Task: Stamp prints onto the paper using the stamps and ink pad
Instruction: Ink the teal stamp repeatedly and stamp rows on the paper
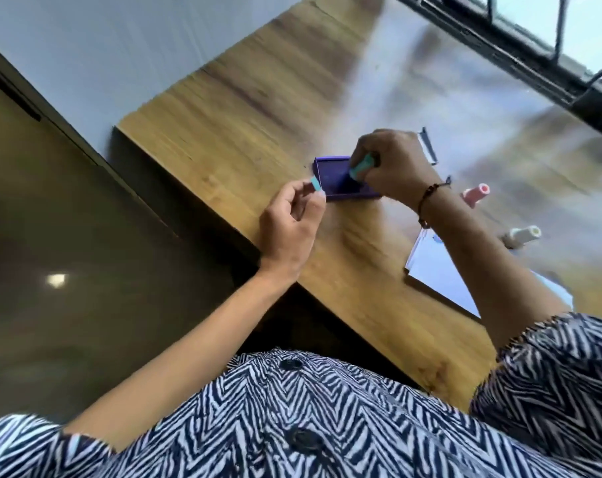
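Observation:
A purple ink pad (337,179) lies open near the left edge of the wooden table (244,132). My right hand (396,163) grips a teal stamp (361,166) and holds its end down on the pad's dark surface. Just left of the pad, my left hand (291,222) pinches a small teal cap (315,184) between thumb and fingertips. White paper (441,270) lies to the right, partly hidden under my right forearm, with a faint print near its top corner.
A pink stamp (477,193) and a cream stamp (522,235) lie on the table right of my right arm. The ink pad's lid (428,146) stands behind my right hand. A window frame (534,60) runs along the far side. The table's left edge drops to the floor.

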A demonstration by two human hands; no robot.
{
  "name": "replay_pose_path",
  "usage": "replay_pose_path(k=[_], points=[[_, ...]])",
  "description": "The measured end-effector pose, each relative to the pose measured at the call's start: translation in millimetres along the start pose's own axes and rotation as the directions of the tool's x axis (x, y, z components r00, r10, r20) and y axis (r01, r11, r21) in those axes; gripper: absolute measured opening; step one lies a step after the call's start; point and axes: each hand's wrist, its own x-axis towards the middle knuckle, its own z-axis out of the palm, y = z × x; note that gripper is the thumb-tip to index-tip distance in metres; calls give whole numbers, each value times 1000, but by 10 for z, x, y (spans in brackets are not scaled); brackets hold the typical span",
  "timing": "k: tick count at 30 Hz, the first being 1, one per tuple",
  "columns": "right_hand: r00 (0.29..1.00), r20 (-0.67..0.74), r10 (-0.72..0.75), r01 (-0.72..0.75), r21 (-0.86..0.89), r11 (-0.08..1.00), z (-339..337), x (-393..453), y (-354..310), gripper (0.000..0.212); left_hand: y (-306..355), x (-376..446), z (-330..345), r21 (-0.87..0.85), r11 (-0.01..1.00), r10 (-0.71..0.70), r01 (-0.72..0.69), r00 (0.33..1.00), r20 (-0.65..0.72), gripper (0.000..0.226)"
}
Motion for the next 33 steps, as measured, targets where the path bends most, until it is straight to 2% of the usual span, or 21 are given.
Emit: replay_pose_path(k=[3,5,7,12,14,16,18,22,29,31,33], points=[[997,-79,-15,18,40,999,-84,-7,17,28,8,7,12,36,999,16,-17,1000,14,22],[998,-37,-59,59,14,998,-43,-52,-30,30,9,10,12,50,999,18,-18,1000,4,21],[994,-24,-110,110,19,994,34,-111,-76,26,3,8,8,67,998,20,-20,1000,8,20],[963,-154,-223,226,-1,974,63,-8,-124,15,-18,2,-16,60,997,36,-38,999,36,19],[949,-111,-295,294,-25,956,126,1,-147,13,-12,6,-19,53,998,36,-38,999,41,13],[932,-1,-363,363,-42,931,197,-12,-157,8,-8,-8,-22,69,996,48,-50,998,36,8],[932,54,-359,361,-36,932,206,9,-120,9,-23,-44,-29,74,996,50,-53,998,40,8],[954,-18,-298,298,11,954,147,35,-3,22,10,-47,3,52,998,45,-47,998,42,9],[919,225,-323,336,-20,942,18,167,-74,19,-1,4,-23,91,995,39,-41,999,16,18],[926,196,-324,327,19,945,-36,148,-68,21,13,1,-12,95,995,36,-38,999,23,21],[961,133,-243,246,-5,969,-15,141,-78,26,25,3,-7,96,995,24,-27,999,32,24]])
